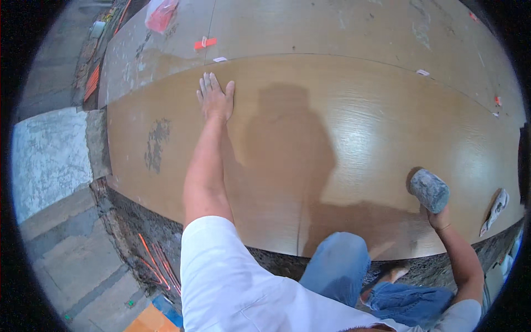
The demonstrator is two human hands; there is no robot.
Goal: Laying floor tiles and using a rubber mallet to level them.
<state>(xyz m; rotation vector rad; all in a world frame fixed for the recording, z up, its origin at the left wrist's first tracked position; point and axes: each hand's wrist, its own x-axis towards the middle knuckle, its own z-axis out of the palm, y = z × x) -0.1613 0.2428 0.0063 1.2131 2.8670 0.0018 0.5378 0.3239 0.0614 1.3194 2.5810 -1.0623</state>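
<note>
My left hand (pixel 215 99) lies flat, fingers apart, on a large glossy tan slab (pixel 376 116), just below a seam with a white clip (pixel 220 59) and a red wedge (pixel 209 42) beside it. Low on the right, my right hand (pixel 439 218) grips a mallet (pixel 430 191) whose broad, grey-smeared head is over the slab and mostly hides the handle. A crumpled whitish cloth or glove (pixel 494 211) lies right of the mallet.
A pink plastic bag (pixel 160 14) sits at the top left. Several clips dot the seams. Beyond the slab's left edge are a pale rough ledge (pixel 50 155) and orange tubes (pixel 155 260). My bent knee (pixel 337 260) is at the near edge.
</note>
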